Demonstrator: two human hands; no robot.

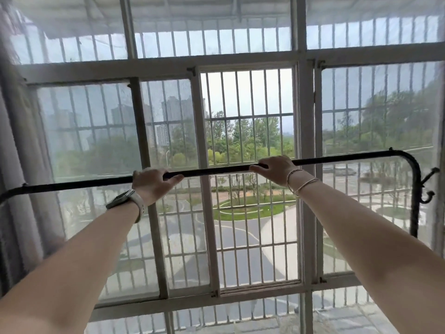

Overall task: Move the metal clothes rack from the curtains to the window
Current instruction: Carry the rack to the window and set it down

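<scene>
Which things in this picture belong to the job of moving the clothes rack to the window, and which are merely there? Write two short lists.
Part of the job:
clothes rack
left hand
right hand
window
curtain

Merely there:
wristwatch
bracelets
side hook
security bars

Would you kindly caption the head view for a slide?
Both hands, left and right, grip the rack's top bar before the window.

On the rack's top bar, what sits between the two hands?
Nothing: in the head view the stretch of the rack's top bar between the left hand and right hand is bare, with only the window behind it.
</scene>
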